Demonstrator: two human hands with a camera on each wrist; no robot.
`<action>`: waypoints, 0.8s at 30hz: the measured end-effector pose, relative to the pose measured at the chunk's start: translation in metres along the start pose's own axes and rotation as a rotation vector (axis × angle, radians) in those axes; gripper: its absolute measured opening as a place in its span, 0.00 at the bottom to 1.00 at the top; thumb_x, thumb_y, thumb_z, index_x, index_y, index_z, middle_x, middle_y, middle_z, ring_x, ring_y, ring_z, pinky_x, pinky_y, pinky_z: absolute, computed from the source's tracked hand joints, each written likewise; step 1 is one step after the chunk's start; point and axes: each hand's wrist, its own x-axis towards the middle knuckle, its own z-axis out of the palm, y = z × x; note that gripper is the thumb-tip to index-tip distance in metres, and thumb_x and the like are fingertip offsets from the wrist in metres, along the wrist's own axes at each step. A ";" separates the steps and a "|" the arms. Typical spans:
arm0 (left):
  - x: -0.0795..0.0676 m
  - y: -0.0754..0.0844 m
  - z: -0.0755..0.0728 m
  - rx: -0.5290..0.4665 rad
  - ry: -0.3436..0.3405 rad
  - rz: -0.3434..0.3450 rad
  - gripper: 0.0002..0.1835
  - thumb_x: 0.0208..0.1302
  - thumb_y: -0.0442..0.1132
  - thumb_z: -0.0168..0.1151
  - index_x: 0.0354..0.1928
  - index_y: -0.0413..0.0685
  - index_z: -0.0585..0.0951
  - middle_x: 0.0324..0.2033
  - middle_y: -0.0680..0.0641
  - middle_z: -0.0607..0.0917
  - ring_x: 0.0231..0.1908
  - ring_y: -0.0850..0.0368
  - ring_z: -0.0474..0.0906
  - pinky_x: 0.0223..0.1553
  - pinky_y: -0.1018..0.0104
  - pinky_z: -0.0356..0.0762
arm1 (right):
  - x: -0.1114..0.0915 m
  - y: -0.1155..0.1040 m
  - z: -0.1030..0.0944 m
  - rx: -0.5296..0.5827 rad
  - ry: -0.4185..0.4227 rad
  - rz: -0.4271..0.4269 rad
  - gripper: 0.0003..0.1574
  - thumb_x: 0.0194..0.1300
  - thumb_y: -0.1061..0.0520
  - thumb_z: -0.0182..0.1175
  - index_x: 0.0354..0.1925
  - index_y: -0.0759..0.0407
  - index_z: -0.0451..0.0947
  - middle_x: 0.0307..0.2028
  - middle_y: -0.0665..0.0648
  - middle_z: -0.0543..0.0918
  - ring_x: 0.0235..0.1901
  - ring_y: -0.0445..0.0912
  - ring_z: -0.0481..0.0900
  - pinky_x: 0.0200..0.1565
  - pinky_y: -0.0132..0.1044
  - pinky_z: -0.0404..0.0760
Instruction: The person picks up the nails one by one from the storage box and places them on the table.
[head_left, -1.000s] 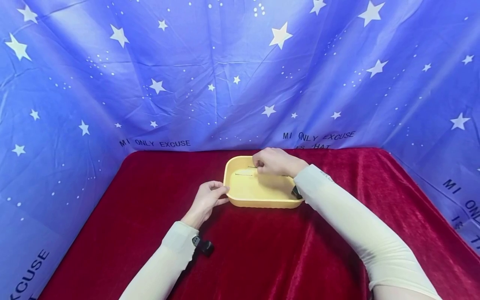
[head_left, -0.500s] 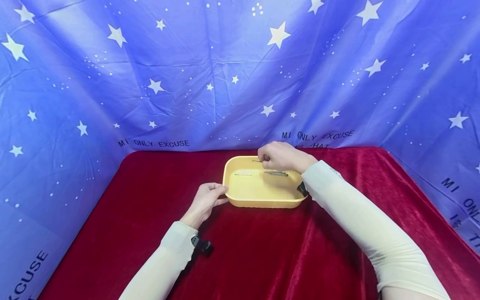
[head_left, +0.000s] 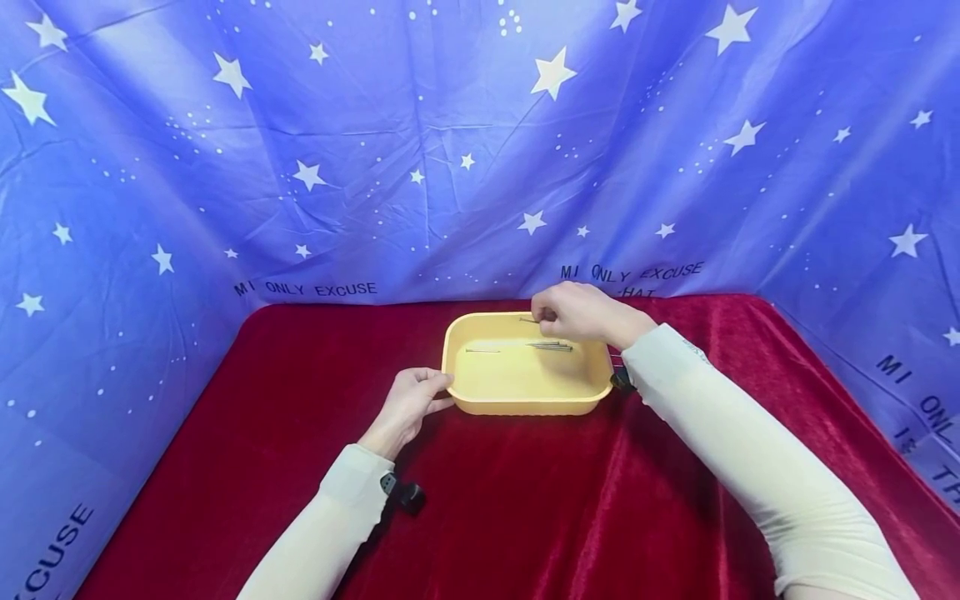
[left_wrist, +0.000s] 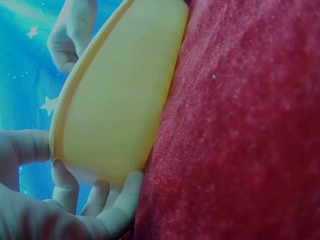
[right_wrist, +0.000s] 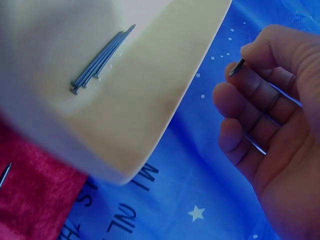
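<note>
A yellow rectangular tray (head_left: 532, 407) sits on the red cloth. My left hand (head_left: 407, 406) holds its left end, thumb at the rim and fingers against the outer wall (left_wrist: 112, 120). Over the tray's far edge, my right hand (head_left: 585, 312) pinches a nail (right_wrist: 237, 67) between thumb and forefinger. Part of that nail is hidden by the fingers. A small bundle of nails (right_wrist: 100, 62) lies on the tray floor, right of its middle. One more nail (head_left: 482, 351) lies alone toward the left.
Red velvet cloth (head_left: 487, 500) covers the table. Right of the tray, partly behind the right wrist camera, a nail (right_wrist: 4, 175) lies on the cloth. A blue star-printed curtain (head_left: 420, 125) closes off the back and sides.
My right hand has moved right and slightly up with the pinched nail, uncovering the bundle in the tray. My left hand stays at the tray's left end.
</note>
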 end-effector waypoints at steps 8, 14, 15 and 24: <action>-0.001 0.000 0.001 0.002 0.017 0.008 0.09 0.58 0.29 0.57 0.36 0.23 0.77 0.38 0.38 0.77 0.38 0.53 0.81 0.44 0.55 0.83 | -0.015 0.008 0.000 0.000 0.011 0.018 0.05 0.52 0.59 0.59 0.25 0.47 0.75 0.21 0.44 0.71 0.25 0.41 0.70 0.27 0.36 0.68; -0.002 0.002 0.000 0.000 0.026 0.002 0.08 0.58 0.28 0.57 0.35 0.25 0.76 0.38 0.39 0.76 0.38 0.53 0.80 0.44 0.56 0.83 | -0.024 0.012 0.002 0.006 0.028 0.026 0.04 0.51 0.58 0.58 0.25 0.48 0.75 0.21 0.44 0.71 0.25 0.41 0.69 0.27 0.36 0.68; -0.002 0.003 0.000 -0.001 0.026 0.000 0.08 0.58 0.28 0.57 0.35 0.25 0.76 0.38 0.39 0.76 0.38 0.53 0.80 0.44 0.56 0.83 | -0.026 0.012 0.002 0.008 0.030 0.027 0.04 0.51 0.59 0.58 0.25 0.47 0.75 0.21 0.44 0.71 0.25 0.41 0.69 0.27 0.36 0.68; -0.001 0.001 0.000 0.003 0.030 0.006 0.07 0.59 0.29 0.57 0.33 0.27 0.77 0.37 0.40 0.77 0.38 0.53 0.79 0.44 0.56 0.83 | -0.045 0.022 0.005 0.015 0.040 0.039 0.07 0.50 0.60 0.58 0.24 0.47 0.72 0.21 0.43 0.70 0.24 0.41 0.68 0.26 0.35 0.67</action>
